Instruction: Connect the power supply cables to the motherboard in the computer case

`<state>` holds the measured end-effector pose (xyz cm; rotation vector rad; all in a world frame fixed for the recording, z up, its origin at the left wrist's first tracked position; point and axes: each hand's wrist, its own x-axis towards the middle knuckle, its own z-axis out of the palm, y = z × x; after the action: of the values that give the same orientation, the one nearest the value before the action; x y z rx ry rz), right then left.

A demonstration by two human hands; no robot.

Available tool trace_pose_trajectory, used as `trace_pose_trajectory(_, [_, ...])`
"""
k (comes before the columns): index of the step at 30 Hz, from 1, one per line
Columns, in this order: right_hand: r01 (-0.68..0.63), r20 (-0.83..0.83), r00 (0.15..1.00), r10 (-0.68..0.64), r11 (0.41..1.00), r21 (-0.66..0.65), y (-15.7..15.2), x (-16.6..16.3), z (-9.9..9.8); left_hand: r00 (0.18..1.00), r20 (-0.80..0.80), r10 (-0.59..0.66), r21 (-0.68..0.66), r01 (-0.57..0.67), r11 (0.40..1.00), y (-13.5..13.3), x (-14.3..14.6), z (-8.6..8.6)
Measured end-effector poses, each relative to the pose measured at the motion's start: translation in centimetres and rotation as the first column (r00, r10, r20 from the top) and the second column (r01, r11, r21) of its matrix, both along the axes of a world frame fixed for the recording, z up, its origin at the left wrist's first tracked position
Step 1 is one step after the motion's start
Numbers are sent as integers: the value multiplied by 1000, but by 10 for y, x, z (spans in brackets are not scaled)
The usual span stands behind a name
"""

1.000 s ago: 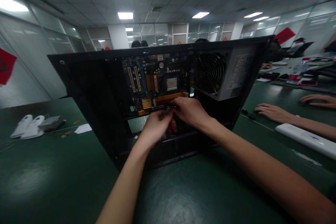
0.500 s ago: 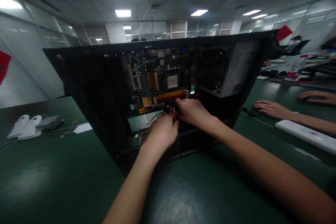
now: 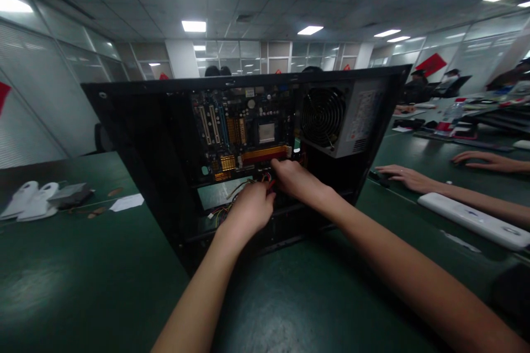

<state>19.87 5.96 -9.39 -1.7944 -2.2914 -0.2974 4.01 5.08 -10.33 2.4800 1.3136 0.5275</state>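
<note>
An open black computer case (image 3: pixel 136 138) stands on the green table (image 3: pixel 83 276), its inside facing me. A motherboard (image 3: pixel 240 132) with yellow and red slots fills the middle, and a grey power supply with a fan (image 3: pixel 327 118) sits at the upper right. Both my hands reach into the case just below the motherboard. My left hand (image 3: pixel 248 209) is closed on a bundle of coloured wires (image 3: pixel 226 210). My right hand (image 3: pixel 293 179) is closed too, its fingertips pinching at the red wires beside the left hand; what they grip is hidden.
Another person's two hands (image 3: pixel 403 176) rest on the table to the right, beside a white keyboard (image 3: pixel 472 220). White objects and a grey box (image 3: pixel 39 201) lie at the far left with a slip of paper (image 3: pixel 126 202). More desks and seated people stand behind.
My left hand has drawn down and away from the motherboard's edge, and wires now show to its left. The right hand stays at the same spot. The view has shifted slightly.
</note>
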Motion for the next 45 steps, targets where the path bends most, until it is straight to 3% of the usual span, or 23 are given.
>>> trace_pose_trajectory(15, [-30, 9, 1000, 30, 1000, -3, 2, 2, 0, 999, 44, -13, -107, 18, 994, 3, 2, 1])
trace_pose_trajectory(24, [-18, -46, 999, 18, 1000, 6, 1, 4, 1, 999, 29, 18, -21, -18, 1000, 6, 4, 0])
trace_pose_trajectory(39, [-45, -72, 996, 44, 999, -7, 2, 9, 0, 999, 5, 33, -68, -33, 997, -2, 7, 8])
trace_pose_trajectory(45, [-43, -96, 994, 43, 999, -6, 1, 11, 0, 998, 28, 54, -15, -54, 998, 0, 6, 5])
